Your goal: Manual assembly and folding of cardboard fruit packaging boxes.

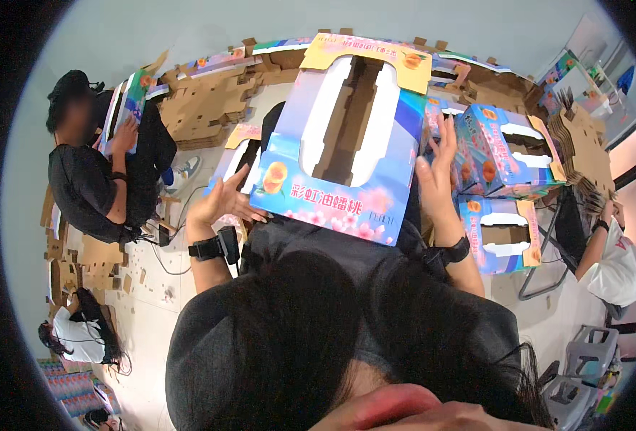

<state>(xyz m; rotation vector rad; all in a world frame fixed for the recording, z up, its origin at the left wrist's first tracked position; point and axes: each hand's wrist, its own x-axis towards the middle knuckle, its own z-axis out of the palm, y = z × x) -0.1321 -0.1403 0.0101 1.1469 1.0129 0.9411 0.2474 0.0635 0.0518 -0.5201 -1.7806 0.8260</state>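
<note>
A printed cardboard fruit box [325, 192] in blue, pink and yellow rests on my lap. Its top has a long cut-out with white rims, and bare brown cardboard shows inside. At the near left corner is my left hand [224, 200], fingers spread, its fingertips at the box edge. My right hand [439, 169] stands along the right side, palm toward the box and fingers stretched up. Neither hand is wrapped round anything. Both wrists carry dark bands.
Similar finished boxes [505, 147] stand stacked at my right, and another [242, 154] sits behind my left hand. Flat brown cardboard sheets [206, 108] are piled along the wall. A co-worker [88, 165] at left holds a box; another person [613, 266] sits at right near folded cardboard.
</note>
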